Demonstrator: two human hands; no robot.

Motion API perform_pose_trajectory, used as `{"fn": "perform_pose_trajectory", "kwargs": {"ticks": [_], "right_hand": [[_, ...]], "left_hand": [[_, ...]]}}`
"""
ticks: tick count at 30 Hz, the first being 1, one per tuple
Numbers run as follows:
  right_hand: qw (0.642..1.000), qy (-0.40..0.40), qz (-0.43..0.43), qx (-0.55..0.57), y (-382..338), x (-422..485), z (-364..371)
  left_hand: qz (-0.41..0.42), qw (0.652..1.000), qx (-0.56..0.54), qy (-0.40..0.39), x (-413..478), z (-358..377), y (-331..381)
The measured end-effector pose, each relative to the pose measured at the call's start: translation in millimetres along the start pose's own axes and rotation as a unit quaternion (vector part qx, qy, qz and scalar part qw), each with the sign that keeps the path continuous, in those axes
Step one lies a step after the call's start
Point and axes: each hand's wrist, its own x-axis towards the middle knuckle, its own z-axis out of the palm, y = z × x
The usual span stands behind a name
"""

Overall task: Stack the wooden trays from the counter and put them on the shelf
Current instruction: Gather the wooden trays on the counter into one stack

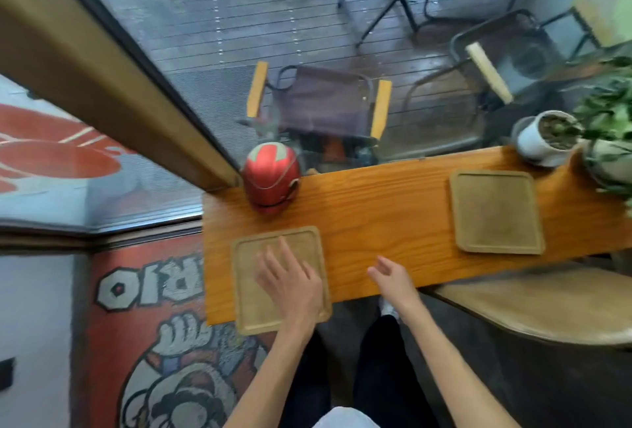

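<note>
While the left hand (290, 277) lies flat, fingers spread, on the near wooden tray (278, 279) (lower centre), the right hand (393, 279) hovers open beside it.

Wood counter (376, 202), window (273, 34), cartoon rug (164, 342)

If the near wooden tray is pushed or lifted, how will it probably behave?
The near wooden tray looks flat and stiff, so it should slide, not roll. It overhangs the counter edge, so pressing there may tip it. The left hand lies on it.
</note>
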Motion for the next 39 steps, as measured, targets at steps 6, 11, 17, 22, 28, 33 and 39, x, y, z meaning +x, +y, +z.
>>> {"fn": "perform_pose_trajectory", "kwargs": {"ticks": [6,11,17,22,28,33,39], "right_hand": [[0.988,0.149,0.028,0.036,33.4,38.8,-173.7],[0.964,0.258,0.045,0.044,59.2,88.6,-281.0],[0.971,0.230,0.061,0.028,76.7,145.3,-318.9],[0.976,0.195,0.080,0.060,82.7,155.1,-320.5],[0.983,0.152,0.035,0.095,77.8,118.7,-296.6],[0.989,0.110,-0.038,0.088,40.7,62.3,-216.0],[0.997,0.046,-0.060,0.021,-1.6,2.1,-72.8]], "left_hand": [[0.064,0.982,-0.070,-0.165,-17.5,91.7,138.9],[0.027,0.974,-0.108,-0.195,-23.7,151.9,229.0],[0.026,0.979,-0.111,-0.172,-24.1,207.2,295.2],[-0.011,0.972,-0.052,-0.231,-25.9,222.8,311.8],[-0.027,0.965,-0.128,-0.226,-26.7,172.6,264.9],[-0.047,0.972,-0.168,-0.160,-39.1,97.2,180.7],[-0.117,0.963,-0.221,-0.105,-41.0,7.0,43.6]]}}
